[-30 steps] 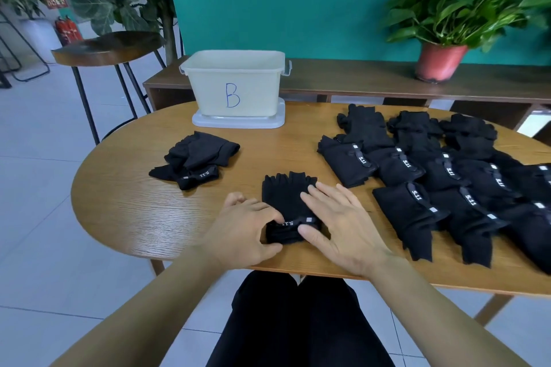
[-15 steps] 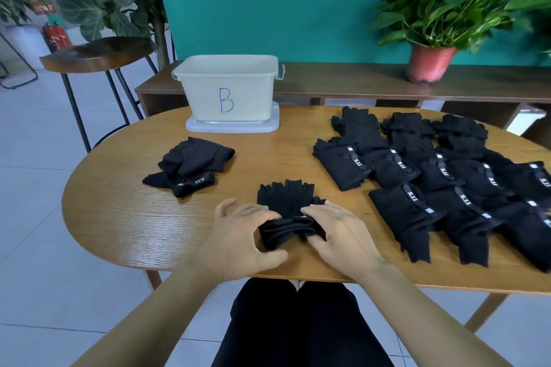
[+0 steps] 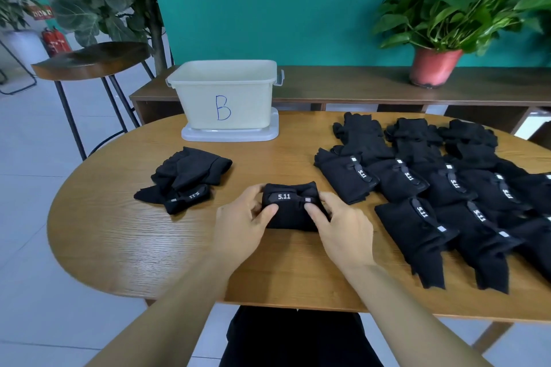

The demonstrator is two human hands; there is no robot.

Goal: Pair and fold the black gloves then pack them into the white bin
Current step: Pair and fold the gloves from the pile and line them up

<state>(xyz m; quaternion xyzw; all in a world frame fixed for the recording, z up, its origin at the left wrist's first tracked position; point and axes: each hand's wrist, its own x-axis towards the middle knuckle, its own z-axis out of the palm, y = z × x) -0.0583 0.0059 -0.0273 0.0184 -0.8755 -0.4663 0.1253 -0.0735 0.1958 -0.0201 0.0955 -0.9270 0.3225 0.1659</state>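
Item: folded glove pair [image 3: 290, 213], on the table [image 3: 119, 241], in front of the white bin [image 3: 226, 92].
I log left hand [image 3: 241, 226] and right hand [image 3: 343, 232] each pinching one end of it, thumbs on top. A second bundle [image 3: 187, 179] lies front-left of the bin. Unfolded gloves [image 3: 432, 188] spread to the bin's front-right, perhaps a dozen.

The folded glove pair [image 3: 290, 213] held by the left hand [image 3: 241, 226] and right hand [image 3: 343, 232] was black, lettered "5.11" in white. Beyond the left hand, the bin [image 3: 208, 98] was white with a blue "B". Under both, the table [image 3: 119, 232] was grained honey-brown.
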